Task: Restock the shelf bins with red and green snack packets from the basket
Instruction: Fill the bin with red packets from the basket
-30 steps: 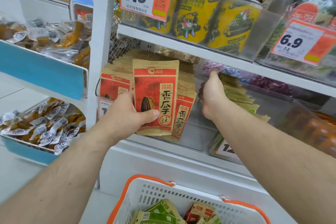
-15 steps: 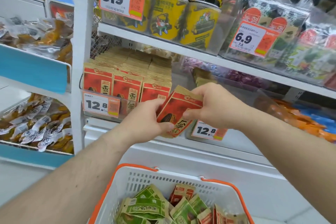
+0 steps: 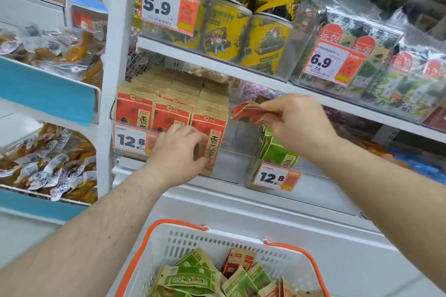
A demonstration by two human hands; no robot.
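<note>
Left hand (image 3: pixel 179 152) is at the front of the red packet bin (image 3: pixel 224 166), fingers curled on the front red packet (image 3: pixel 209 144) at the right end of the row – packet stands upright, its lower half visible through the clear bin wall. Right hand (image 3: pixel 298 123) is raised above the neighbouring bin, pinching a bent red packet (image 3: pixel 251 112) between thumb and fingertips; that packet hangs in the air over the gap between the red rows and the green packets (image 3: pixel 277 152). Red rows sit three across behind a 12.8 price tag (image 3: pixel 134 140); green packets stand in their own bin (image 3: pixel 251 173) to the right, with a second 12.8 tag (image 3: pixel 275 178). Basket (image 3: pixel 207 243) sits below the shelf – white with orange rim – holding mixed green and red packets. Yellow cans (image 3: pixel 224 29) are on the shelf above.
</note>
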